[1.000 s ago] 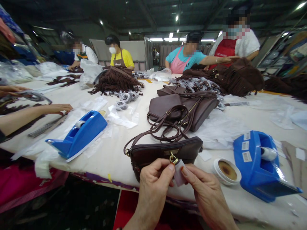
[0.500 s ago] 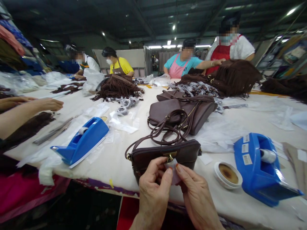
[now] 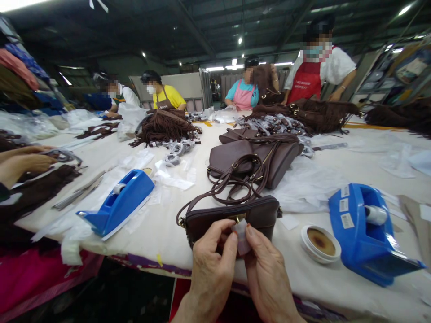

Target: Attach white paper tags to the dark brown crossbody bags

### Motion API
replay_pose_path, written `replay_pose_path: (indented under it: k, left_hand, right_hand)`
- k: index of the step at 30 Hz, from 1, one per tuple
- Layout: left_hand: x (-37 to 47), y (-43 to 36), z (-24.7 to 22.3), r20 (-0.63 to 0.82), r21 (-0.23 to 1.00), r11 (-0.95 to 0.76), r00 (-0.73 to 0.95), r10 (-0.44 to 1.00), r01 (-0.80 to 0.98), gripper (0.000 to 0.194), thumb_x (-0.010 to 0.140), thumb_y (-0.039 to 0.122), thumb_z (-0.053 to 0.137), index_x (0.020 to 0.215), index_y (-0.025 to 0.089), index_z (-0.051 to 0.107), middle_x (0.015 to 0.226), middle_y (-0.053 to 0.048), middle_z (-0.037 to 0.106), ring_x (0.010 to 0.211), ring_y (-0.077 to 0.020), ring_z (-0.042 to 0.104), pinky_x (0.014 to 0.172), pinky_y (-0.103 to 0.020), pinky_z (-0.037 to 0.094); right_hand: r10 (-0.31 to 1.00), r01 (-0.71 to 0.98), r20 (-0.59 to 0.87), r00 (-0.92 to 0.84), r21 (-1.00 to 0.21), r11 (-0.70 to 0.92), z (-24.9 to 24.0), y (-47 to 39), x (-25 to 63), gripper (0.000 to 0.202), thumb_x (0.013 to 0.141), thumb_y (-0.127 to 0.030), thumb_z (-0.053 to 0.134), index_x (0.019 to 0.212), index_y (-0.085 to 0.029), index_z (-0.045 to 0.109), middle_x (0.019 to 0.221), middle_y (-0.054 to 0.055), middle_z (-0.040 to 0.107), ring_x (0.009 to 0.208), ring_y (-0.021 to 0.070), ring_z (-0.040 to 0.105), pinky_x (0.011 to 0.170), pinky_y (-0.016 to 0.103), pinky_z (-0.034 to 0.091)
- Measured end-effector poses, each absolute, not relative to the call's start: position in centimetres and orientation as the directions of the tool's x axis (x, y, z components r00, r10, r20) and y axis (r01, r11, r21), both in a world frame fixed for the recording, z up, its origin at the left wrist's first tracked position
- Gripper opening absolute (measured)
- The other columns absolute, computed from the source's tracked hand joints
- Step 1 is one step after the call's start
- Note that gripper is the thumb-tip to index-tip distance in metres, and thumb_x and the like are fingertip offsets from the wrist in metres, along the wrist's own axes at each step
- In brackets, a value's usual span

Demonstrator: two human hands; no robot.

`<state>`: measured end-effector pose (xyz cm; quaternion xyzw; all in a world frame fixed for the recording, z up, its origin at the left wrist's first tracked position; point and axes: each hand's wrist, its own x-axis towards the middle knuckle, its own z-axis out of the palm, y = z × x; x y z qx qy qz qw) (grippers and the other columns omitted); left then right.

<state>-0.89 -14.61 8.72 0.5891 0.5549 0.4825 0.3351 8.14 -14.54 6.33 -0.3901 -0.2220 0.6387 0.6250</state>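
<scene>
Head view: the cream-topped table [image 3: 164, 213] carries a dark brown bag [image 3: 217, 212], upright near its front edge. Before the bag, the left hand [image 3: 213, 264] and right hand [image 3: 267, 264] come close together, thumbs and fingers pinching opposite sides of a translucent wrap [image 3: 241, 237]; what it encloses is hidden. Just above it shows a gold ring [image 3: 239, 220]. Good handling here, I'd judge, means a steady left pinch while the right smooths the film flat — snug, edges even — without tugging the ring.
</scene>
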Motion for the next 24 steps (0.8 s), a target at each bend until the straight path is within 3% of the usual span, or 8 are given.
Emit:
replay_pose_path:
  k: [4, 8, 12, 18, 24]
  left_hand:
    - [-1.4, -13.9, 8.1, 0.418, 0.797, -0.352, -0.028, 0.908, 0.491, 0.014, 0.084, 0.014, 0.046, 0.087, 0.016, 0.060, 0.077, -0.004, 0.067, 0.066, -0.0128, 0.062, 0.061, -0.022, 0.049]
    - [-1.8, -13.3, 8.1, 0.667, 0.463, -0.550, 0.136, 0.733, 0.695, 0.014, 0.083, 0.009, 0.044, 0.081, 0.012, 0.058, 0.064, -0.005, 0.062, 0.056, -0.0144, 0.058, 0.053, -0.024, 0.046]
    - [-1.8, -13.0, 8.5, 0.761, 0.225, -0.622, 0.264, 0.593, 0.750, 0.013, 0.083, 0.006, 0.044, 0.079, 0.012, 0.055, 0.060, -0.006, 0.060, 0.054, -0.0158, 0.056, 0.051, -0.027, 0.044]
    - [-1.6, -12.6, 9.0, 0.782, 0.086, -0.593, 0.314, 0.538, 0.801, 0.010, 0.081, 0.005, 0.046, 0.082, 0.010, 0.055, 0.058, -0.007, 0.059, 0.052, -0.0157, 0.054, 0.050, -0.028, 0.041]
    - [-1.4, -12.3, 8.6, 0.810, 0.048, -0.561, 0.296, 0.506, 0.827, 0.010, 0.081, 0.005, 0.047, 0.086, 0.008, 0.056, 0.064, -0.010, 0.064, 0.054, -0.0179, 0.057, 0.051, -0.030, 0.041]
  right_hand:
    - [0.969, -0.656, -0.227, 0.092, -0.746, -0.112, 6.4, -14.6, 8.0, 0.024, 0.070, -0.039, 0.068, 0.085, -0.021, 0.072, 0.088, 0.002, 0.069, 0.092, 0.0186, 0.057, 0.086, 0.030, 0.044]
    - [0.975, -0.617, -0.214, 0.060, -0.776, -0.132, 6.2, -14.5, 8.4, 0.026, 0.070, -0.041, 0.068, 0.086, -0.021, 0.072, 0.088, 0.002, 0.069, 0.090, 0.0189, 0.058, 0.084, 0.031, 0.044]
    - [0.981, -0.491, -0.177, 0.086, -0.864, -0.113, 5.7, -14.3, 9.2, 0.027, 0.071, -0.040, 0.067, 0.091, -0.022, 0.071, 0.087, 0.001, 0.069, 0.082, 0.0165, 0.057, 0.079, 0.029, 0.044]
    - [0.984, -0.293, -0.120, 0.133, -0.953, -0.076, 6.7, -13.6, 10.0, 0.022, 0.067, -0.039, 0.070, 0.077, -0.020, 0.072, 0.073, -0.002, 0.068, 0.071, 0.0128, 0.055, 0.066, 0.022, 0.044]
    - [0.984, -0.276, -0.098, 0.150, -0.960, -0.053, 7.7, -12.8, 9.9, 0.020, 0.064, -0.038, 0.072, 0.069, -0.019, 0.071, 0.067, -0.002, 0.066, 0.064, 0.0108, 0.052, 0.059, 0.020, 0.043]
